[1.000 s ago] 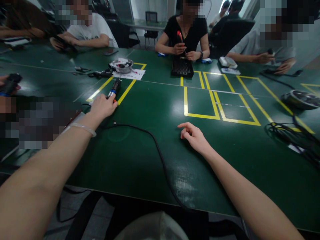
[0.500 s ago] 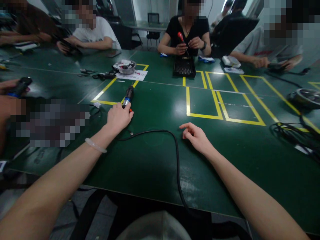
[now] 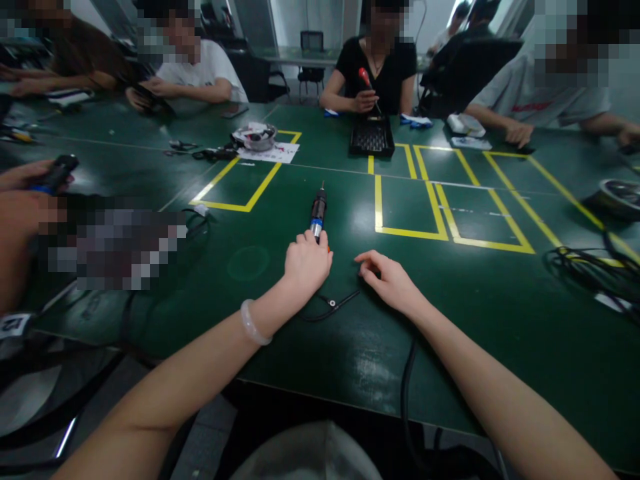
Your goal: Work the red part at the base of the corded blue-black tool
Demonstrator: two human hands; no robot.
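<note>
My left hand (image 3: 307, 263) is closed over the rear part of an electric screwdriver (image 3: 319, 210), a black barrel with a blue and silver band. Its thin bit points away from me, toward the far side of the table. A black cord (image 3: 407, 373) comes out below that hand and passes out of sight behind my right hand and forearm, then drops over the near edge. A small ring-shaped piece (image 3: 332, 303) sits on the cord. Just right of the screwdriver, my right hand (image 3: 393, 280) rests with loosely curved fingers, thumb and forefinger apart.
Yellow tape outlines (image 3: 410, 233) mark the green table (image 3: 310, 360). A clear bowl of parts (image 3: 260, 139) stands on paper; beyond it, a black tray (image 3: 371, 139) lies before a co-worker with a red-handled tool (image 3: 365, 77). Coiled cables (image 3: 595, 267) lie right. A co-worker's hand (image 3: 30, 177) is left.
My left hand has carried the screwdriver to the right, near my right hand. The cord has shifted right, now passing behind my right hand. My right fingers have curled slightly.
</note>
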